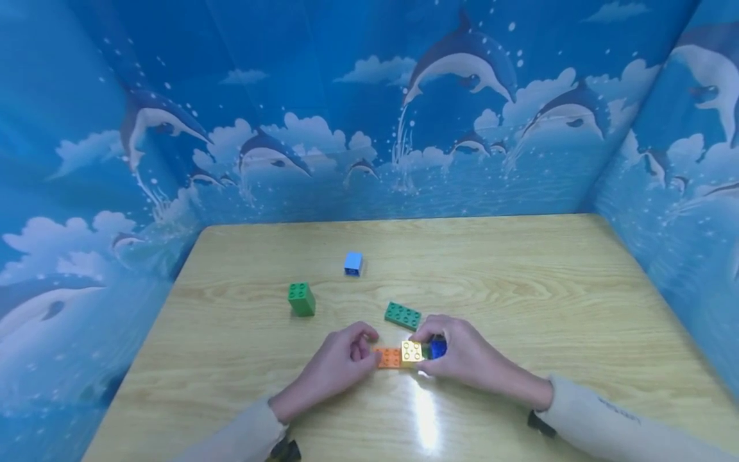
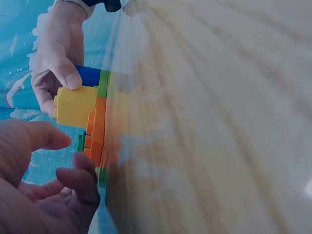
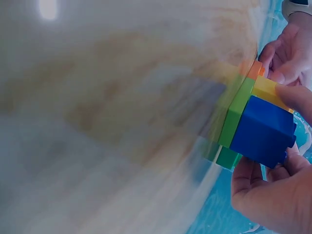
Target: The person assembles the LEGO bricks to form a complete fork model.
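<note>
My right hand point(image 1: 462, 350) pinches a yellow toy brick point(image 1: 411, 353), thumb on its near side and fingertips on its far side. The yellow brick sits across a flat orange brick point(image 1: 389, 358) and a light green brick point(image 3: 238, 109). On the light green one stands a dark blue brick point(image 3: 265, 130), inside the curve of the right hand. At the left end of the orange brick is my left hand point(image 1: 340, 359), its fingers loosely bent. In the left wrist view, a gap shows between its thumb and fingers, and its fingertips point(image 2: 84, 161) overlap the orange brick's end.
A flat dark green brick point(image 1: 402, 316) lies just beyond the hands. Farther left stands a tall green brick point(image 1: 301, 299), and behind it a blue brick point(image 1: 353, 264) lies tipped over. Dolphin-printed curtains point(image 1: 346, 160) border the wooden table point(image 1: 519, 269) at the back and sides.
</note>
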`<state>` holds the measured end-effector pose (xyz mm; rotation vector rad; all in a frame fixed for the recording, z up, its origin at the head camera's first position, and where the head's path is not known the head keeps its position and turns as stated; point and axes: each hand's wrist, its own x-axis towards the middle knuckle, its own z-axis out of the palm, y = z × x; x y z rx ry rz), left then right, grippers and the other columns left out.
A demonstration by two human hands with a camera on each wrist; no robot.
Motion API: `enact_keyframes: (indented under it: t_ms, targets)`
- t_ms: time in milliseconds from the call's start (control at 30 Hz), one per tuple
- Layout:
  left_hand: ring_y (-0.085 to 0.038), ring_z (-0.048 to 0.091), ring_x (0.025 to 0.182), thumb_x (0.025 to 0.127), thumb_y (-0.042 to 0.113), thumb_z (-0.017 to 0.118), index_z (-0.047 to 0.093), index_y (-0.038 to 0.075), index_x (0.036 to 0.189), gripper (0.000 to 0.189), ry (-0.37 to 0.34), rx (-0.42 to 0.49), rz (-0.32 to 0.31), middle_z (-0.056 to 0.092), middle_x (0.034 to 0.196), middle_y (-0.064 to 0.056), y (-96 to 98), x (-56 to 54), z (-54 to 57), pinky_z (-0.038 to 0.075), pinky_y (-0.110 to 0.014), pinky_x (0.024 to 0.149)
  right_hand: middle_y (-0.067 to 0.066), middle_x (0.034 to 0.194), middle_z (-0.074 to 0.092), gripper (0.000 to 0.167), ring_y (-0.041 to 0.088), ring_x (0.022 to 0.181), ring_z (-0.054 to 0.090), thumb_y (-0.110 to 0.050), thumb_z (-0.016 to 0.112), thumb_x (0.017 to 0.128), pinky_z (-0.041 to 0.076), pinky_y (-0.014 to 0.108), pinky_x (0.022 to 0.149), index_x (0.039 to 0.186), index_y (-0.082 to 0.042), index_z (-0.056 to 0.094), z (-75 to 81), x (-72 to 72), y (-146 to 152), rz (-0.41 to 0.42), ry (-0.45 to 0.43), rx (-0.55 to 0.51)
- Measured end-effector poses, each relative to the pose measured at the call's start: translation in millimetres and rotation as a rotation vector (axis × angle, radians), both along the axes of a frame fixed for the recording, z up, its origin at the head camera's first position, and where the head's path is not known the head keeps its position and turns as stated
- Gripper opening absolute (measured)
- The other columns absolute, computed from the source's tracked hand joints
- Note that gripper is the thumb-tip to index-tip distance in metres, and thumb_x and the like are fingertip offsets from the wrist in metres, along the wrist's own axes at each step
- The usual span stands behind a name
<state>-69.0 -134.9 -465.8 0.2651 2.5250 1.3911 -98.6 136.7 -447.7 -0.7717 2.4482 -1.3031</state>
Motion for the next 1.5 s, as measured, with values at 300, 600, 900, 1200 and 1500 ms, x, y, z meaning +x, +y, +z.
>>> enact_keyframes:
  t_ms: [300,600,900,1200,1500]
  targets:
    - [-0.019,0.064,0.085,0.097,0.016,0.078,0.066,0.008,0.128,0.034,0.042,0.066,0.173,0.066,0.100,-0.001,0.0,-12.4,1.5,0.058,-0.029,0.072,-0.009,0.107,0.073,0.038,0.018,0.103,0.067,-0.013,0.099,0.078,0.060,0.039,0.094,0.110,-0.019,0.079,-6.5,0.9,3.6,-0.028,-0.051,-0.065]
    - [-0.019,0.062,0.090,0.097,0.018,0.077,0.058,0.009,0.144,0.051,0.047,0.081,0.290,0.064,0.126,-0.005,6.1,-25.9,10.1,0.057,-0.032,0.071,-0.005,0.117,0.073,0.041,0.023,0.114,0.066,-0.015,0.098,0.079,0.056,0.051,0.104,0.114,-0.019,0.079,-6.4,3.9,6.6,-0.080,-0.121,-0.106]
    - [-0.019,0.062,0.101,0.099,0.025,0.076,0.039,0.015,0.162,0.074,0.017,0.064,0.378,0.048,0.153,-0.004,16.5,-36.3,14.2,0.058,-0.039,0.080,-0.007,0.116,0.073,0.041,0.022,0.115,0.067,-0.018,0.098,0.080,0.054,0.048,0.106,0.115,-0.021,0.079,-7.5,5.8,9.3,-0.091,-0.132,-0.092]
    - [-0.023,0.061,0.113,0.102,0.029,0.074,0.028,0.016,0.166,0.080,-0.048,0.105,0.464,0.036,0.161,-0.008,14.6,-51.0,15.4,0.060,-0.039,0.085,-0.011,0.115,0.073,0.040,0.019,0.116,0.067,-0.015,0.098,0.080,0.053,0.049,0.108,0.115,-0.024,0.079,-8.4,4.4,4.9,-0.076,-0.118,-0.053]
    - [-0.031,0.058,0.117,0.101,0.032,0.075,0.030,0.011,0.165,0.081,-0.116,0.171,0.570,0.038,0.162,-0.015,11.3,-74.4,14.2,0.058,-0.044,0.090,-0.008,0.115,0.073,0.042,0.020,0.114,0.067,-0.015,0.098,0.079,0.054,0.051,0.106,0.115,-0.020,0.079,-6.6,5.2,3.0,-0.082,-0.096,-0.059]
